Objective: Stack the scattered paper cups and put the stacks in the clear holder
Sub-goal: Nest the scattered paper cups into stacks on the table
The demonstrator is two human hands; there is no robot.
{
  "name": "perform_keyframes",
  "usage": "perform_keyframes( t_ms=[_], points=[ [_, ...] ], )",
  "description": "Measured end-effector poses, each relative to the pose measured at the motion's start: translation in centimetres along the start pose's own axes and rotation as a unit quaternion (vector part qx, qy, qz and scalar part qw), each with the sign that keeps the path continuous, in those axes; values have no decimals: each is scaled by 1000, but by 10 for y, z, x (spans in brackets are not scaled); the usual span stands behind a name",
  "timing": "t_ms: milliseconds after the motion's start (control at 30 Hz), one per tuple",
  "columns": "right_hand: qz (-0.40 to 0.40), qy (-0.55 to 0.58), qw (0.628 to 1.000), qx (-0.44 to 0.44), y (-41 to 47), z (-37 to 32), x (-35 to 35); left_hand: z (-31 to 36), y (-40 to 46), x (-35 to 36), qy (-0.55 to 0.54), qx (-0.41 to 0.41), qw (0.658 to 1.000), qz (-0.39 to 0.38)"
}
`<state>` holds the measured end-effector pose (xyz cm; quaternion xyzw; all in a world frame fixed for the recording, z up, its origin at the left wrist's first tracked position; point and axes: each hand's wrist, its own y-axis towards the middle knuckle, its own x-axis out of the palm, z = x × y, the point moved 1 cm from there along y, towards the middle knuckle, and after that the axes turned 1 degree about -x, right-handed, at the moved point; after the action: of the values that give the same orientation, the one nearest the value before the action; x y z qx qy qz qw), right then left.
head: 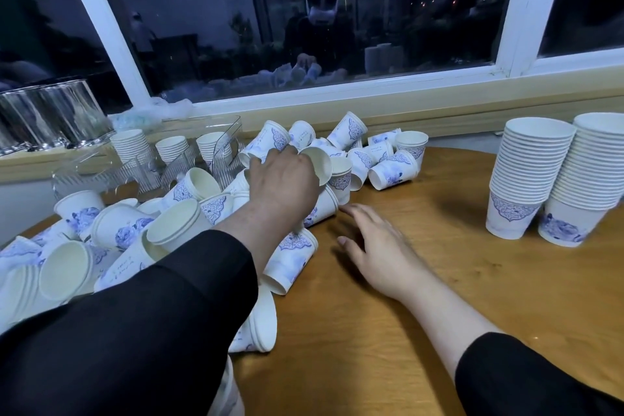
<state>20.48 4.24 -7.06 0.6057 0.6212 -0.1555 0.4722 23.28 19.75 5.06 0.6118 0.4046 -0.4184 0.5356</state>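
Left hand reaches forward into the pile of scattered paper cups, back of hand up, fingers curled round a white cup lying on its side with its mouth toward the camera. Black sleeve covers the forearm and crosses over cups at the near left.

Right hand lies low over the wooden tabletop, palm down, fingers straight and spread, pointing toward the near edge of the pile. It holds nothing. Fingertips slightly blurred; contact with the wood cannot be told.

Cups are white with blue floral and ornamental prints. Most lie tipped on their sides, heaped from the left edge of the tabletop across to the middle by the window sill. A few short nested runs lie among them at the near left.

Clear holder stands at the far left behind the pile, next to the sill; three short stacks sit upright inside it.

Two tall stacks stand upright at the far right of the tabletop, touching side by side, well apart from the pile.

Dark window behind, white frame; clear glass containers on the sill at far left.
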Motion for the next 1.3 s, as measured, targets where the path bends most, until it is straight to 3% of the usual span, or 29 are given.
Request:
perform_keyframes(
  t_ms=[267,467,667,800,1000,1300],
  points=[
    [16,41,999,10,-1,0,-3,11,-4,-17,-97,-10,995,33],
    [8,124,988,89,10,0,1,23,-11,-39,-229,24,970,77],
    [19,170,975,142,22,0,8,25,-18,-57,-279,47,953,111],
    [82,239,957,141,14,3,2,19,-19,-50,-306,51,938,153],
    [230,254,931,126,-16,-8,-15,13,-25,-53,-332,55,925,175],
    [425,225,874,69,-91,-35,-124,37,-84,-56,-358,49,930,71]
  ],
)
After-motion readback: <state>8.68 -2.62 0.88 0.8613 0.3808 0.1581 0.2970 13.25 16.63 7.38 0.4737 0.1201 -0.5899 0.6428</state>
